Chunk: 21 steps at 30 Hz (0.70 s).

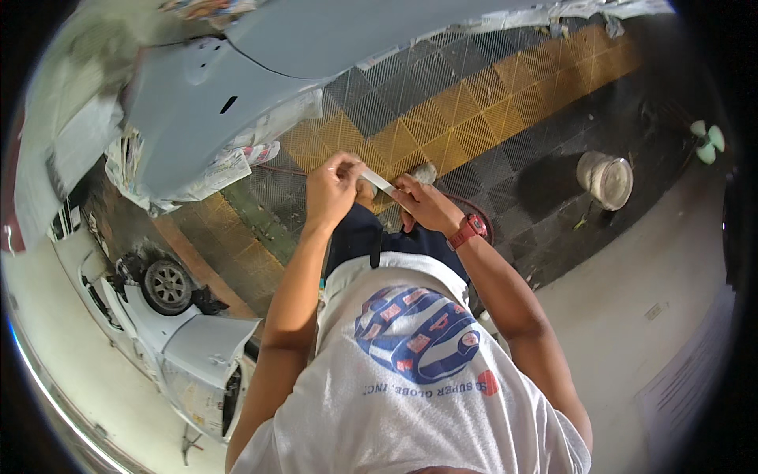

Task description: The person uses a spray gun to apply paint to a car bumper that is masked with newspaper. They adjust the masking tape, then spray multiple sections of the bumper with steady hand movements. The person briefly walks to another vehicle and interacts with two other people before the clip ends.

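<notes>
A short, narrow white strip (377,181) is stretched between my two hands in front of my waist; whether it is tape or paper I cannot tell. My left hand (332,189) pinches its upper left end, fingers bent and closed. At the lower right end, my right hand (426,204) grips it with curled fingers, and a red watch is on that wrist. Ahead and to the left of my hands is a grey car body panel (189,99), with newspaper masking (209,175) along its lower edge.
A white bucket (606,180) sits on the dark floor to the right, with a green-bladed fan (707,142) beyond it. Yellow and black floor tiles (458,130) spread ahead. A car wheel (168,287) and a pale car part (193,347) are at the left. A red hose (479,207) curves near my right wrist.
</notes>
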Tool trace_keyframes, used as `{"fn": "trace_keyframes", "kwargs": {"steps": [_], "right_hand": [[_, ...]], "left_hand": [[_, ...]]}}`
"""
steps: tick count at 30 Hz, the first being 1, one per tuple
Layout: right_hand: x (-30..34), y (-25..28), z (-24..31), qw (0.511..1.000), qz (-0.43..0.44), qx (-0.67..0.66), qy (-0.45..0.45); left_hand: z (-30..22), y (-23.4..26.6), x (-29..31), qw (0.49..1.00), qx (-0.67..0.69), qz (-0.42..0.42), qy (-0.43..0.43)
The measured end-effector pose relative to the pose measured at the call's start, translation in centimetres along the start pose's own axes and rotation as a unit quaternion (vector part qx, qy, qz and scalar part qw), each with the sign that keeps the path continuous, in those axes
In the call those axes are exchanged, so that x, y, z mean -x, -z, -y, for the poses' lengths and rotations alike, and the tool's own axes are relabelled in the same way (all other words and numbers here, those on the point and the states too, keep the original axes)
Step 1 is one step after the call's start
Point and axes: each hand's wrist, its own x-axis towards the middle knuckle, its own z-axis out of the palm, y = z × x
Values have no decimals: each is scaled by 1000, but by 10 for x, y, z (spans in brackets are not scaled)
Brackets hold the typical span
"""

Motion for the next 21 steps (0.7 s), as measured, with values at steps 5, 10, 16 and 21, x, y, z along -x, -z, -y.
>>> {"fn": "trace_keyframes", "kwargs": {"steps": [5,10,16,21], "right_hand": [[-107,-11,-68,1000,21,-16,-5],[-259,-20,-189,979,50,-181,-76],[-391,-31,-306,916,-282,213,190],[-517,30,-368,898,-413,87,126]], "left_hand": [[92,-7,-80,995,-87,-4,50],[272,-72,-191,992,-103,-7,70],[473,-188,-299,974,-162,-91,132],[533,-240,-373,943,-262,-59,-194]]}}
